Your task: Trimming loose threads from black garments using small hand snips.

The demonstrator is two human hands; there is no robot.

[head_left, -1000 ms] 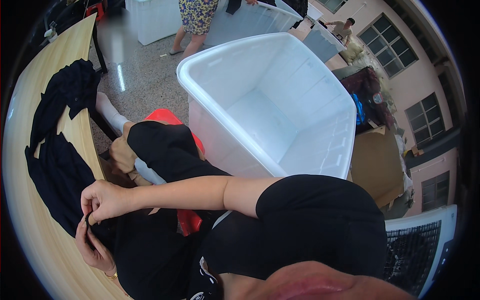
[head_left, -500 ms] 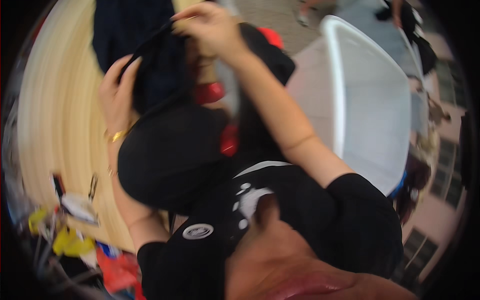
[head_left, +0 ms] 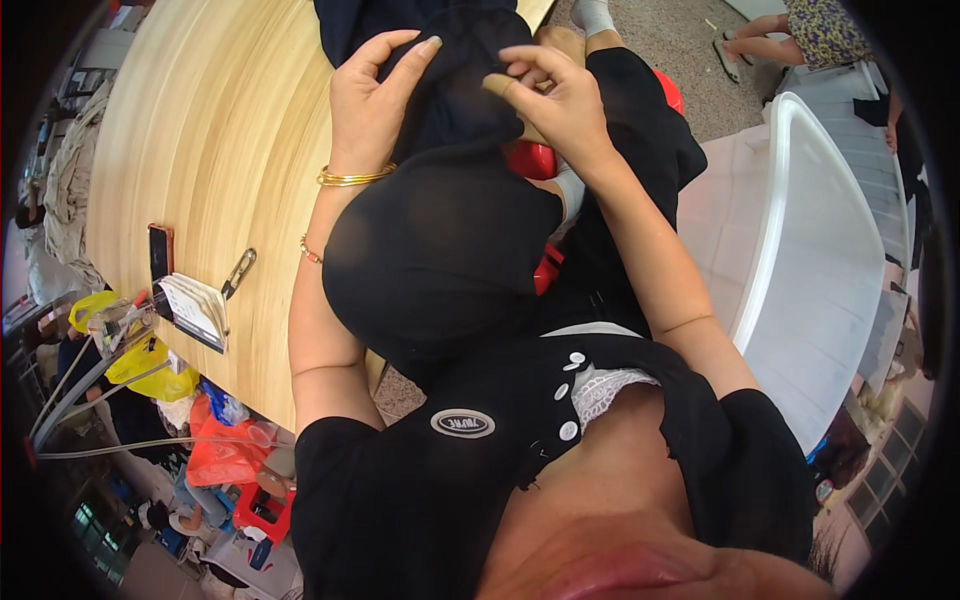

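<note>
A dark garment [head_left: 465,80] stretches from the table edge towards my lap, where black cloth [head_left: 430,260] rounds over my leg. My left hand [head_left: 375,95] pinches the garment's left side, thumb and forefinger tips close together on the fabric. Over its right side is my right hand [head_left: 560,105], with fingers loosely curled, thumb apart from them and a tan cover on the thumb tip. Nothing shows between those fingertips. Navy cloth [head_left: 345,30] lies beyond on the table. The fingers beneath the fabric's edge are hidden.
A pale wooden table [head_left: 220,150] is on my left, with a phone [head_left: 160,250], a card stack [head_left: 195,310] and thread snips [head_left: 240,270]. A large white tub [head_left: 820,280] stands at my right. Red seat parts [head_left: 530,160] show beneath me. Bags [head_left: 225,445] hang lower left.
My view has turned, shifting the scene rightwards in the picture. My right hand has opened from its pinch on the fabric and come lower; both hands are now level.
</note>
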